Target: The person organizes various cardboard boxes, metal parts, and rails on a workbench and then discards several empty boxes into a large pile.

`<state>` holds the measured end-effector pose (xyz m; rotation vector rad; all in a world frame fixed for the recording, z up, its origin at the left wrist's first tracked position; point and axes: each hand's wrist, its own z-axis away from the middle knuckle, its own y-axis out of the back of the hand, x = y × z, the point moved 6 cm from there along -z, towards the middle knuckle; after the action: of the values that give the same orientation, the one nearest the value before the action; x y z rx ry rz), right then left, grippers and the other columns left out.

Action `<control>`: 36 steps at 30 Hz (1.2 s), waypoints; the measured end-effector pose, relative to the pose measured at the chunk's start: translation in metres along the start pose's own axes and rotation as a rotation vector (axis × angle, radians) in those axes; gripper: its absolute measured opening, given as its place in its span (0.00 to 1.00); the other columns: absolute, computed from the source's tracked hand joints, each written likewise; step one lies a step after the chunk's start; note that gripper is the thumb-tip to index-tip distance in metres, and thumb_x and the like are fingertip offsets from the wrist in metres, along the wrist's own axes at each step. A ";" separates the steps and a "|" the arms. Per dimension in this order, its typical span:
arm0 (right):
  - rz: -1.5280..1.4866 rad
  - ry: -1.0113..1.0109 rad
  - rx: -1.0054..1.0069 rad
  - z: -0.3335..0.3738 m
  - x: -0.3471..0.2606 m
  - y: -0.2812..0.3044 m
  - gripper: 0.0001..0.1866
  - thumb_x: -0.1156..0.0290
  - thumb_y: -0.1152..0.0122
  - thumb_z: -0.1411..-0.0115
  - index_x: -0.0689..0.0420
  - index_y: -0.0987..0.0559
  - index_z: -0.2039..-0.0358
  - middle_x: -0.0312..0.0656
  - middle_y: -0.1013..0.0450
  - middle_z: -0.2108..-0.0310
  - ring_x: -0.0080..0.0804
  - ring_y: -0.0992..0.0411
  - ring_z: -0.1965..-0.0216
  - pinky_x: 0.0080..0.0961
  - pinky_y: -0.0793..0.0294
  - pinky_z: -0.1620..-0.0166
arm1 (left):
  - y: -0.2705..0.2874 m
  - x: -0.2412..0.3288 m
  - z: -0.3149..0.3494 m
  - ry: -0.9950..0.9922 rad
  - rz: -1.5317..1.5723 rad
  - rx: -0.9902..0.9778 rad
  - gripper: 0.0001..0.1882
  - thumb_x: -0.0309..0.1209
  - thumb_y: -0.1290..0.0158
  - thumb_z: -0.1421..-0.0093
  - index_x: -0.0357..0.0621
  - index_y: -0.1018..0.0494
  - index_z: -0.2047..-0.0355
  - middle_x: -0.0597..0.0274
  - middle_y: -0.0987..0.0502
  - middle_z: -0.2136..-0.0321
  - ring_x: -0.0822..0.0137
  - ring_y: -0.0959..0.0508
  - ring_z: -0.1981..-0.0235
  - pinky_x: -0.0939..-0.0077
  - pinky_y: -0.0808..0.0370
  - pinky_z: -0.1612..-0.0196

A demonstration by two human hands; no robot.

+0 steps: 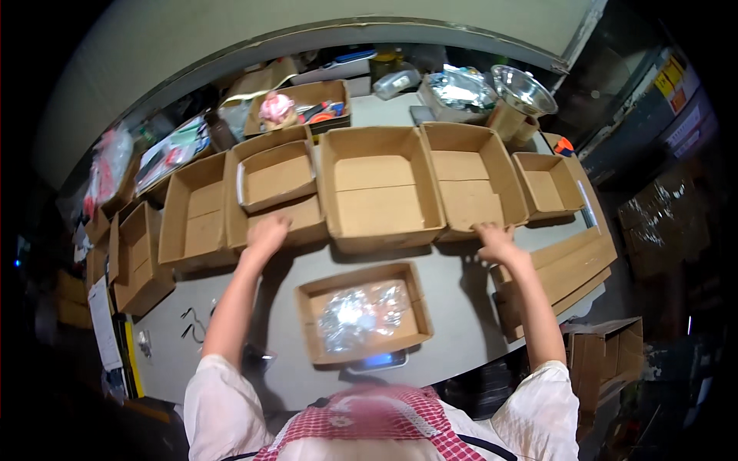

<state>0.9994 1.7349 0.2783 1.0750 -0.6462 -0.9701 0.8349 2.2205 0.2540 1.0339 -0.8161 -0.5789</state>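
A row of empty-looking open cardboard boxes spans the table. My left hand [267, 233] is closed on the near wall of a cardboard box [300, 219] left of the middle, which has a smaller cardboard box [277, 177] inside. Farther right, my right hand [496, 241] curls its fingers over the near rim of another cardboard box [473, 180]. Between the two stands a large box [378, 184] that neither hand touches. Closer to me, a shallow carton [307, 292] contains crumpled clear plastic bags [361, 315].
A phone-like device [377, 361] lies partly under the shallow carton. Flat cardboard [569, 269] lies at the right. Behind the row are a metal bowl [524, 88], a carton of tools [338, 96] and a clear jar [397, 81]. A black cord [192, 324] rests at left.
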 end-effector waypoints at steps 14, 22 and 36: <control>-0.042 0.506 0.461 0.007 -0.010 0.089 0.18 0.79 0.38 0.63 0.54 0.25 0.66 0.41 0.26 0.73 0.44 0.25 0.67 0.39 0.24 0.66 | 0.003 -0.006 0.021 0.012 0.063 0.151 0.20 0.47 0.56 0.38 0.53 0.17 0.63 0.59 0.17 0.68 0.55 0.18 0.62 0.62 0.24 0.59; 0.008 0.763 0.938 0.050 -0.118 0.157 0.22 0.80 0.40 0.58 0.57 0.24 0.59 0.42 0.23 0.58 0.37 0.23 0.56 0.31 0.21 0.60 | 0.004 -0.006 0.019 0.072 0.028 0.070 0.18 0.44 0.53 0.41 0.53 0.18 0.59 0.58 0.17 0.62 0.56 0.19 0.58 0.63 0.24 0.54; -0.034 0.741 0.180 -0.010 -0.228 0.077 0.14 0.70 0.42 0.42 0.60 0.32 0.59 0.55 0.23 0.71 0.55 0.23 0.69 0.48 0.25 0.66 | 0.021 -0.031 -0.049 -0.226 -0.375 0.327 0.12 0.28 0.45 0.49 0.44 0.22 0.63 0.52 0.21 0.68 0.50 0.23 0.58 0.59 0.28 0.52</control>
<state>0.9306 1.9541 0.3498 1.4940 -0.1018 -0.4795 0.8575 2.2778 0.2497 1.4565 -0.9415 -0.9139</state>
